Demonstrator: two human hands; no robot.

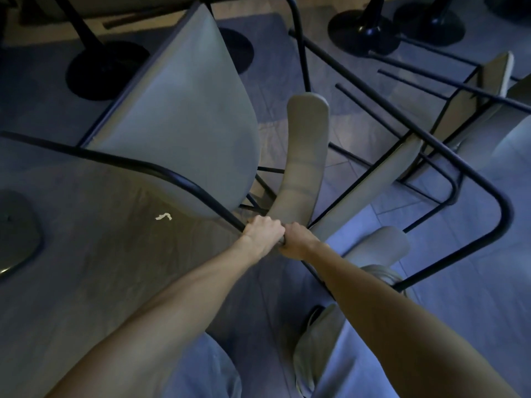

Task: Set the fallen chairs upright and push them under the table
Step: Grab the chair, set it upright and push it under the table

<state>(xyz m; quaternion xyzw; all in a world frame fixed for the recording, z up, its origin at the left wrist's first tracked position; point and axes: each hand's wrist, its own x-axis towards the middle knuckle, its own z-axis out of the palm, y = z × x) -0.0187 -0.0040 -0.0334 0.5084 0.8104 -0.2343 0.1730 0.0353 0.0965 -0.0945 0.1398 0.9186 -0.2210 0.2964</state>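
Note:
Both my hands hold the same black metal tube of a fallen chair's frame (pixel 184 179), side by side at the middle of the view. My left hand (pixel 264 231) wraps the tube from the left, and my right hand (pixel 298 242) grips it just beside. This chair's grey seat (pixel 184 110) tilts up to the left, and its padded beige backrest (pixel 304 156) stands just beyond my hands. A second chair (pixel 370 185) lies tangled against it on the right. A third chair (pixel 491 87) lies on its side at the far right.
Round black table bases stand at the back left (pixel 106 70) and back right (pixel 362 33); another base (pixel 17 234) is at the left edge. A white scrap (pixel 163 216) lies on the grey floor. My legs and a shoe (pixel 316 340) are at the bottom.

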